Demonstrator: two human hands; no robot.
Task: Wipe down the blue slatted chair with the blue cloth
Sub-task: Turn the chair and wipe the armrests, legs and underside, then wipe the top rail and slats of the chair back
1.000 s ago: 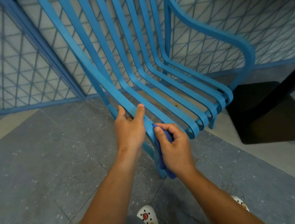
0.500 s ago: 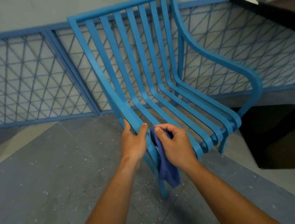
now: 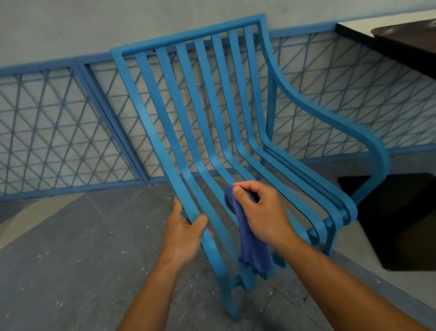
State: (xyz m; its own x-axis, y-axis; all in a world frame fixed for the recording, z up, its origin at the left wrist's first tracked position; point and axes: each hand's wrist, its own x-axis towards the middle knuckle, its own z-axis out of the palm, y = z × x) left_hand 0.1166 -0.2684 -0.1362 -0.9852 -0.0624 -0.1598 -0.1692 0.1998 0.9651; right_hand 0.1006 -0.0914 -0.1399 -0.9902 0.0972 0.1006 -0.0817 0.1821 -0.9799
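Blue slatted chair (image 3: 209, 119) at centre, painted metal with a smooth matt finish: flat narrow slats running down from a squared top rail, bending in one curve into the seat, then rolling over into rounded lips at the near right edge. One sweeping armrest on the right, S-curved and thicker than the slats. Leftmost frame slat gripped by the left hand (image 3: 184, 233), thumb hooked over its near face, fingers wrapped round behind. Blue cloth (image 3: 252, 251) darker and more violet than the chair, soft and crumpled, bunched at the top and hanging in a limp ragged tail over the near seat edge. Right hand (image 3: 263, 214) closed round the bunched top, thumb and curled fingers pinching the fabric, pressed over the seat slats just right of the left hand. Behind, against a pale plaster wall, a blue metal fence panel (image 3: 39, 132) of thin crossed wires forming triangles. Underfoot, a grey speckled stone floor (image 3: 63, 269) in large slabs. Far right, a dark glossy table (image 3: 416, 47) with a square black base.
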